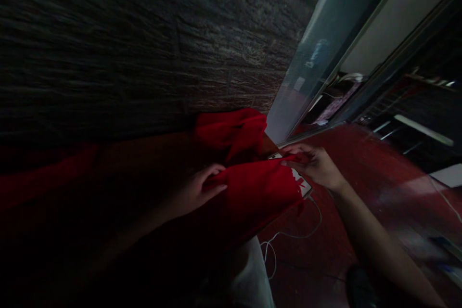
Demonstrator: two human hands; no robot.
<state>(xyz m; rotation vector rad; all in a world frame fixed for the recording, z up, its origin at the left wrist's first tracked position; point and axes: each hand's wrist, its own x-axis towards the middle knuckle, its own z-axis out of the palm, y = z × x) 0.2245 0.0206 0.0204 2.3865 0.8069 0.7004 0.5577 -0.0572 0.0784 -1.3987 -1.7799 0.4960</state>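
Observation:
A bright red cloth lies bunched in front of me, with a second heap of it against the wall. My left hand pinches the cloth's left edge, fingers closed on the fabric. My right hand grips the cloth's upper right corner. Under that corner a white-edged flat thing, perhaps a phone, peeks out. The scene is dark and somewhat blurred.
A dark rough brick-like wall fills the upper left. A glass sliding door with a metal frame runs up to the right. A white cable trails over the red floor. Pale fabric shows at the bottom.

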